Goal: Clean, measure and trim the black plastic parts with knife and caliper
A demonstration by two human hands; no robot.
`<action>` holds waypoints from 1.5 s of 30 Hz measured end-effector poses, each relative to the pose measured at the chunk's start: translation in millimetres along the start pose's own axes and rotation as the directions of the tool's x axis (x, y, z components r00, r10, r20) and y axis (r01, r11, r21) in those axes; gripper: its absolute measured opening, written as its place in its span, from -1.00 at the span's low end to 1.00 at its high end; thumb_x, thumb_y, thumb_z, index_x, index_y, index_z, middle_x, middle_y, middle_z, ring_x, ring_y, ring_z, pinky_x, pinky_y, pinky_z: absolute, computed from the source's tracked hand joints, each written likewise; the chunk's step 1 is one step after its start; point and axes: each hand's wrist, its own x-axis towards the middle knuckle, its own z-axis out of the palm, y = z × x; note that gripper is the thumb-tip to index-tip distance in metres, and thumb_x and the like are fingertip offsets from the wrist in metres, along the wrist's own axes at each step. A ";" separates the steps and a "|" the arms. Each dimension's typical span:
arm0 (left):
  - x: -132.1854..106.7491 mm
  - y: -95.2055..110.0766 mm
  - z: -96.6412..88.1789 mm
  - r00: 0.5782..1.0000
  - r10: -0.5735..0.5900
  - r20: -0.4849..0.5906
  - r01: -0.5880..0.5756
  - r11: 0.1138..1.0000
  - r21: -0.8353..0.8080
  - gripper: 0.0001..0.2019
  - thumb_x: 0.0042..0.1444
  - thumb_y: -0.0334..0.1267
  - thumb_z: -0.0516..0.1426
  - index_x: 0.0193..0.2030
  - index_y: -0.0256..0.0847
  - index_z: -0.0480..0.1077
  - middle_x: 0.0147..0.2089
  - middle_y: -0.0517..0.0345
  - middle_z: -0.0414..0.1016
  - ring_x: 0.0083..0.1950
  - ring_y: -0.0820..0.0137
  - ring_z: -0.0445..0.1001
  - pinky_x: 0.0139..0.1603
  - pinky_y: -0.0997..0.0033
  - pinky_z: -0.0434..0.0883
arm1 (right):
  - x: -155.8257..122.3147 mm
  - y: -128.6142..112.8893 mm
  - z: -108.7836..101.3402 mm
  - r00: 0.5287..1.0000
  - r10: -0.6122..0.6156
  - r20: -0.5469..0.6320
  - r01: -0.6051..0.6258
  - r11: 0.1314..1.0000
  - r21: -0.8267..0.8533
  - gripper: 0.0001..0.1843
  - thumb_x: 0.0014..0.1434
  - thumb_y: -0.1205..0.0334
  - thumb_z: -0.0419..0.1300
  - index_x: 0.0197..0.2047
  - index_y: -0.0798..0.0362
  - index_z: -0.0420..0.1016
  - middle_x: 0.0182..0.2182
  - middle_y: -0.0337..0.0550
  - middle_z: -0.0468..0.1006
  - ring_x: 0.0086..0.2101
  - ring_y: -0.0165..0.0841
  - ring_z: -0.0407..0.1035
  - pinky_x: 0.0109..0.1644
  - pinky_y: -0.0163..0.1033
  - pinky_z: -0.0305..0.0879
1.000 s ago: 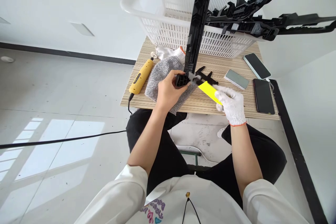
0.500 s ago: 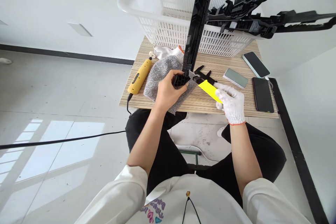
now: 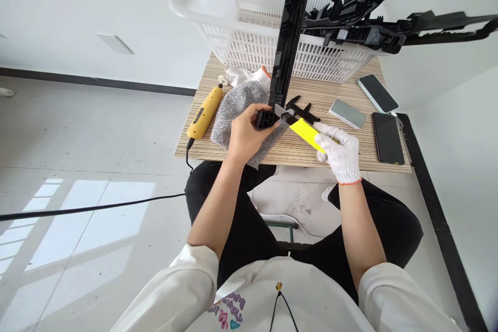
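My bare left hand point(image 3: 249, 134) grips the lower end of a long black plastic trim part point(image 3: 286, 44), which slants up past the basket's near rim. In my white-gloved right hand point(image 3: 339, 149) is a yellow utility knife point(image 3: 306, 133). Its blade points left and meets or nearly meets the trim part just beside my left fingers; exact contact is hard to make out. Beneath the left hand lies a grey cloth point(image 3: 233, 112). Black calipers point(image 3: 304, 110) rest on the table behind the knife.
A white plastic basket point(image 3: 241, 36) stands at the back with more black trim parts point(image 3: 361, 26) sticking out. On the wooden table point(image 3: 272, 158) are a yellow corded rotary tool point(image 3: 205, 112), a white glove point(image 3: 243, 75), a grey-green box-like item point(image 3: 347, 113) and two phones point(image 3: 388, 137).
The knife and my right hand have shifted slightly left, bringing the blade over the trim part's lower end. My left hand keeps its hold. The whole view has moved slightly.
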 end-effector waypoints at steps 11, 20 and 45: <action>-0.8 2.0 -0.4 1.000 -0.009 0.012 0.009 1.000 -0.005 -0.63 -0.02 -0.20 0.40 -0.04 -0.09 0.51 -0.17 0.19 0.62 -0.17 0.30 0.59 -0.17 0.36 0.51 | 0.6 -0.3 1.8 1.000 0.001 -0.016 0.000 0.999 0.037 -0.60 0.04 0.07 0.40 -0.04 0.02 0.68 -0.39 -0.20 0.60 -0.66 -0.57 0.23 -0.64 -0.33 0.21; -0.9 0.7 0.0 1.000 0.015 0.005 -0.015 1.000 0.015 -0.64 -0.01 -0.20 0.40 -0.05 -0.07 0.51 -0.18 0.22 0.61 -0.20 0.34 0.57 -0.22 0.38 0.49 | -0.7 -0.1 3.0 0.999 0.012 -0.053 -0.007 0.995 0.101 -0.63 0.01 0.08 0.42 -0.10 0.01 0.69 -0.55 -0.31 0.50 -0.69 -0.57 0.21 -0.66 -0.36 0.17; -1.7 0.5 -0.1 0.999 0.030 0.015 -0.031 0.998 0.047 -0.63 0.01 -0.15 0.40 -0.04 -0.08 0.50 -0.18 0.21 0.61 -0.21 0.33 0.57 -0.20 0.36 0.51 | -1.1 3.9 7.1 0.990 -0.021 -0.137 0.032 0.996 0.085 -0.68 0.01 0.08 0.41 -0.15 0.00 0.69 -0.56 -0.32 0.49 -0.71 -0.55 0.22 -0.69 -0.36 0.18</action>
